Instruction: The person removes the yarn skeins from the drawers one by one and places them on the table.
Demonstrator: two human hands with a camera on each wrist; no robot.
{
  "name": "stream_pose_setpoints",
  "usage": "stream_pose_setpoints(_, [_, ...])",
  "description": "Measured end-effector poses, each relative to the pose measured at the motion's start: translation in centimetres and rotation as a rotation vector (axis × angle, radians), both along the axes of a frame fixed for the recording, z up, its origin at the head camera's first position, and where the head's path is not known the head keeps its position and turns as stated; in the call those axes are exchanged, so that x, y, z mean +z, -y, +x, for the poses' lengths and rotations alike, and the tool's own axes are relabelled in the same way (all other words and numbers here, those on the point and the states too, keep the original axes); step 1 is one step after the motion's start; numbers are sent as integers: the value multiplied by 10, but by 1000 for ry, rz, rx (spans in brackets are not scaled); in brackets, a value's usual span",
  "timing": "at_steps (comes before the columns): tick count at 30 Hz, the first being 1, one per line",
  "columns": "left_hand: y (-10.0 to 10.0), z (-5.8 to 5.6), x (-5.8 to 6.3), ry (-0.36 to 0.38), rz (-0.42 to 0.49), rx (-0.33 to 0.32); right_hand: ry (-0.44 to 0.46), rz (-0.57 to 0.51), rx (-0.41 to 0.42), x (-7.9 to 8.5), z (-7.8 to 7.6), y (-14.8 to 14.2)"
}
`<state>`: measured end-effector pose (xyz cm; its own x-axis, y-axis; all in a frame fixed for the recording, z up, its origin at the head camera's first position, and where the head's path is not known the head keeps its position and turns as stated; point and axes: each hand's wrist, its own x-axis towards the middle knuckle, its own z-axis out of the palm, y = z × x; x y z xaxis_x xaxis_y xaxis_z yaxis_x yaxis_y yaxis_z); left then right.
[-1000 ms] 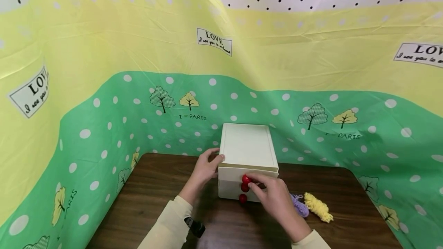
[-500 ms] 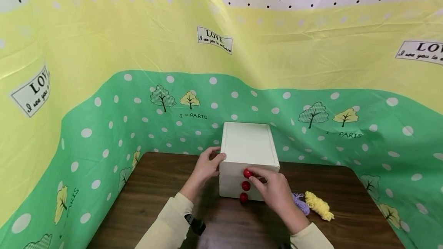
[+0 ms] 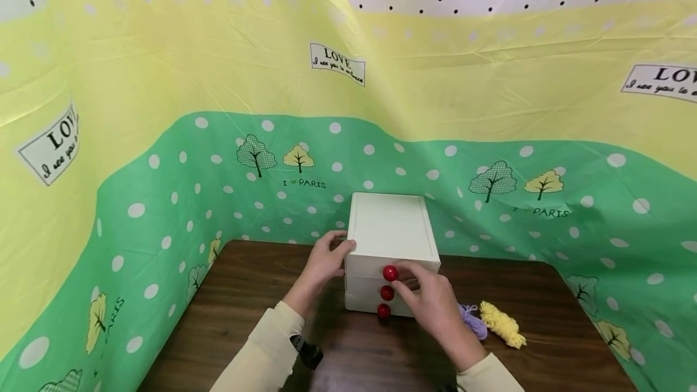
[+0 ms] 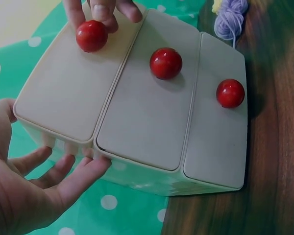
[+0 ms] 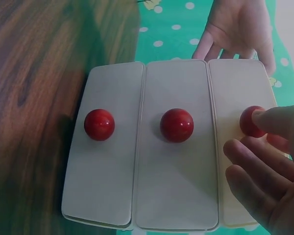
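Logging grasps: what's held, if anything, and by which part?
Right hand touches the top round red knob; grip can't be told. Left hand rests against the left side of the white boxy drawer cabinet.

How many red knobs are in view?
3, one above another on the white box: top knob at the right hand, middle knob, bottom knob. The box's back is hidden.

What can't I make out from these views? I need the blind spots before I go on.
All views: inside the cabinet, hidden by its drawer fronts.
Head view: some fingertips of the left hand, behind the cabinet; part of the purple yarn, behind the right hand.
Right wrist view: part of the top red knob, under the thumb.
Left wrist view: most of the yellow yarn, cut off by the top edge.
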<state>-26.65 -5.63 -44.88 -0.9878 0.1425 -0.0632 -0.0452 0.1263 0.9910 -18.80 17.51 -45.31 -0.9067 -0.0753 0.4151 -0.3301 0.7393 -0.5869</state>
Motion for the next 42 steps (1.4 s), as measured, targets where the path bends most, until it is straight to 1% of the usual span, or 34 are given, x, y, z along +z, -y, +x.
stream_pose_setpoints(4, [0,-2,1,-10,0,-1,39,-24,-10,-1,1,-2])
stream_pose_setpoints(8, [0,-4,-1,-24,-5,0,51,-10,-33,-5,3,-4])
stream_pose_setpoints(12, [0,-4,-3,-39,-8,4,76,-2,-45,-13,5,-5])
stream_pose_setpoints(17, [1,-5,-4,-26,9,5,119,-18,-56,-29,5,-7])
stream_pose_setpoints(25, [2,-6,-3,-18,23,-4,146,18,-22,-47,2,-7])
stream_pose_setpoints(30, [2,-5,-4,-16,31,-23,172,4,-6,-54,2,-6])
stream_pose_setpoints(36, [2,-5,-3,-17,29,-19,129,-26,-1,-59,0,-4])
stream_pose_setpoints(42, [4,-6,-4,-7,33,-27,67,-15,-15,-63,-5,0])
